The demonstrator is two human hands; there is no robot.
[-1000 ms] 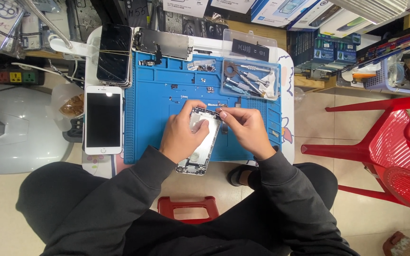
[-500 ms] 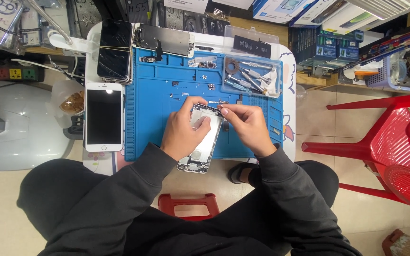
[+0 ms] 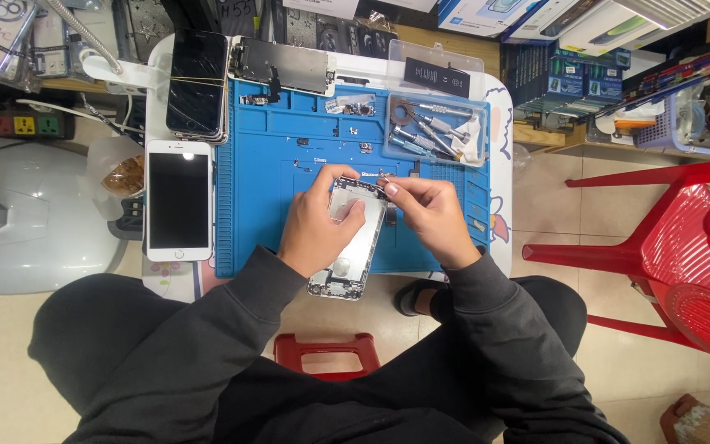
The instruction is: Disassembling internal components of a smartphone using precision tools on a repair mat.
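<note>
My left hand [image 3: 315, 220] lies over the opened phone body [image 3: 350, 261] at the centre of the frame, fingers curled round its left edge and holding it down on the blue mat [image 3: 256, 173]. My right hand [image 3: 431, 215] is pinched narrow at the phone's top right corner, fingertips closed on something too small to make out. The phone's lower end juts past the mat's near edge. A white phone [image 3: 178, 200] lies screen-up left of the mat, a dark phone [image 3: 198, 84] above it, and a clear tray of tools [image 3: 435, 131] in the mat's upper right corner.
</note>
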